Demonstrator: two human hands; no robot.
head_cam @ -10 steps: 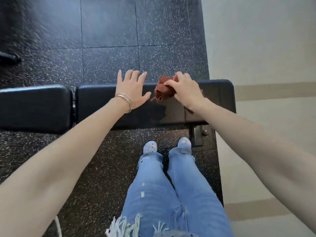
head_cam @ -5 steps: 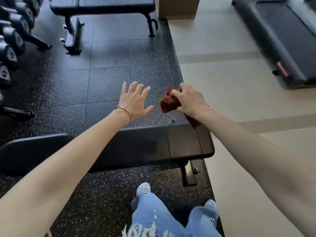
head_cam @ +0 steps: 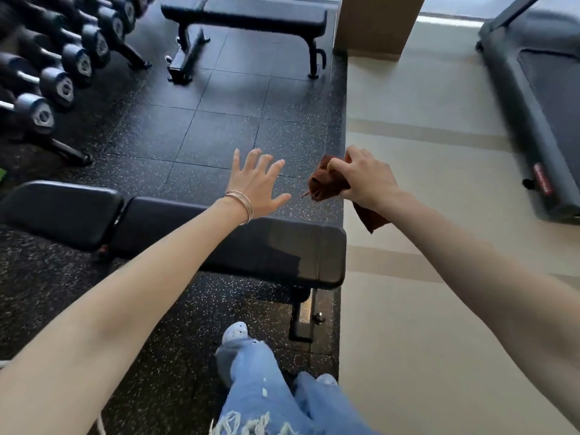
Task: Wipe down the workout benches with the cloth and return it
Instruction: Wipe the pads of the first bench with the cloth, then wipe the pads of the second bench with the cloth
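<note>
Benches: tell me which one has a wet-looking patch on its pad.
The near bench, just below the right hand holding the cloth, has a glossy patch at its right end. The far bench looks uniformly matte.

Head-worn view, forward and down

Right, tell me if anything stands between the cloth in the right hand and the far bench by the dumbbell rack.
Nothing visible does. The right hand grips the brown cloth in the air past the near bench; only bare speckled rubber floor lies before the far bench.
</note>
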